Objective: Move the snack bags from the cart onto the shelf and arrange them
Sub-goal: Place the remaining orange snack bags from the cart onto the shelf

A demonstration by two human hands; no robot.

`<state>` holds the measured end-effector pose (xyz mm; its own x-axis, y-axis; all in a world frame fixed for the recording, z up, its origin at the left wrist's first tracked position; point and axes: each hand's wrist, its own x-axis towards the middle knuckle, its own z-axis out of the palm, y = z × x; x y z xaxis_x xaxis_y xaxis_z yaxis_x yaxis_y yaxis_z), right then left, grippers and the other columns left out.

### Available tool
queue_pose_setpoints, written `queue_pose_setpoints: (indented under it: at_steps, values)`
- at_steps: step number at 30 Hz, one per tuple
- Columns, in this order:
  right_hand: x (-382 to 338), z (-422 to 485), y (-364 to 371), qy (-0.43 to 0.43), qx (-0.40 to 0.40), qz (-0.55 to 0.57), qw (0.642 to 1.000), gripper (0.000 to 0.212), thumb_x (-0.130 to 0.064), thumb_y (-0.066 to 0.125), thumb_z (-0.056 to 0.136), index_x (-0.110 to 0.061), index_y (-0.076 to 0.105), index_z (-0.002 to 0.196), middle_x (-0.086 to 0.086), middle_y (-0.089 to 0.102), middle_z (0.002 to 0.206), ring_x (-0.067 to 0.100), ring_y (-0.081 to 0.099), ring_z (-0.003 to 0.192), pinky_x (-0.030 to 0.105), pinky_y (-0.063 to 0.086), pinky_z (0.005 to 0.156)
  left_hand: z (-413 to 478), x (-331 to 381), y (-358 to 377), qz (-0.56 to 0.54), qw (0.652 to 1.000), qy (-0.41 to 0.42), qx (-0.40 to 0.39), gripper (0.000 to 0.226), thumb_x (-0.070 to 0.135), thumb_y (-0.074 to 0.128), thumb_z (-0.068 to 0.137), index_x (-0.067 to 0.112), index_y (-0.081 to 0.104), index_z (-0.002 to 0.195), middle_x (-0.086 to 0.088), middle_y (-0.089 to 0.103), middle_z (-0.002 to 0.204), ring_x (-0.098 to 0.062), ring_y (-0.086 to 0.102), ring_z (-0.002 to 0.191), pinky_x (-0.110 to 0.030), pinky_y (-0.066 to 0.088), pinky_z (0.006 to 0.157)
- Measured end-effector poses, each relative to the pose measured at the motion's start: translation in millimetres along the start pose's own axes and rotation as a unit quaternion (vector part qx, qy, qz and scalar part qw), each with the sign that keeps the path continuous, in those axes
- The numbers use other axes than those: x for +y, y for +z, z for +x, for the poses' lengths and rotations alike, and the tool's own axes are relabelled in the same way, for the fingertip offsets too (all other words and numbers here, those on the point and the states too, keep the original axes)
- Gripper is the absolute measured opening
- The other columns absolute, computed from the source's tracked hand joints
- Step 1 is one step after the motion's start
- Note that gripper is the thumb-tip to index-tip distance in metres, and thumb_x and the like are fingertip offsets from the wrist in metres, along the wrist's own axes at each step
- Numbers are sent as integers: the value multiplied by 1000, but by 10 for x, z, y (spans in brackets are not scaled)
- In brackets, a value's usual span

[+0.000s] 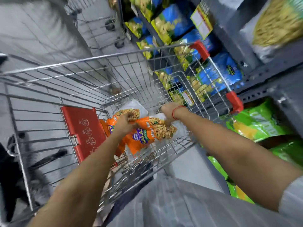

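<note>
Head view: our left hand (126, 123) has its fingers closed on one orange printed plastic snack bag (144, 135); our right hand (168, 114) grips a second bag's clear end. Both bags sit low in the wire-mesh shopping cart (98, 76). We should lift straight up, clearing the mesh, toward the grey shelf (255, 74). We count two hands, at least two orange bags.

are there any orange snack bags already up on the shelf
No, the orange bags are down in the cart; the shelf shows only blue, green and yellow packs.

One cart (101, 74), perhaps three orange bags (144, 136).
</note>
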<state>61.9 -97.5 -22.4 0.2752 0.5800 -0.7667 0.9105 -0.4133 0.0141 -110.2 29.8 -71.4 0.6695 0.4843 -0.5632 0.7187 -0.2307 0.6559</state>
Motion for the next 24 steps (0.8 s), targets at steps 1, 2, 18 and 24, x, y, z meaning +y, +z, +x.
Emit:
queue_pose_setpoints:
  at_steps: [1,2,18,24]
  values:
    - [67,-86,-98,8,19,24,1000,42,-44,80,61,-16,55,80,6,63,79,23,54,62,26,44,52,-53,81,-60,-46,998,2,48,58,15,75,74,6,48,125,-20,61,119,-21,63,85,-25,54,73]
    - [141,-189,-176,17,37,48,998,43,-44,80,60,-15,57,81,6,61,78,23,53,62,25,40,51,-104,153,-111,-72,992,7,107,65,21,76,74,6,44,129,-22,57,124,-27,62,95,-33,54,83]
    - [1013,-2031,399,157,371,634,660,31,-29,88,56,-17,61,48,-12,54,51,0,45,47,19,30,44,-922,2248,236,-428,886,131,-126,84,55,68,67,15,42,135,-8,56,134,-8,68,91,-26,56,75]
    - [1223,-2813,810,118,442,686,565,48,-45,88,40,-27,69,81,-17,73,83,-1,68,79,22,54,72,-1311,3164,573,-350,888,259,-149,58,39,74,68,17,57,118,-8,69,113,-26,68,98,-47,53,90]
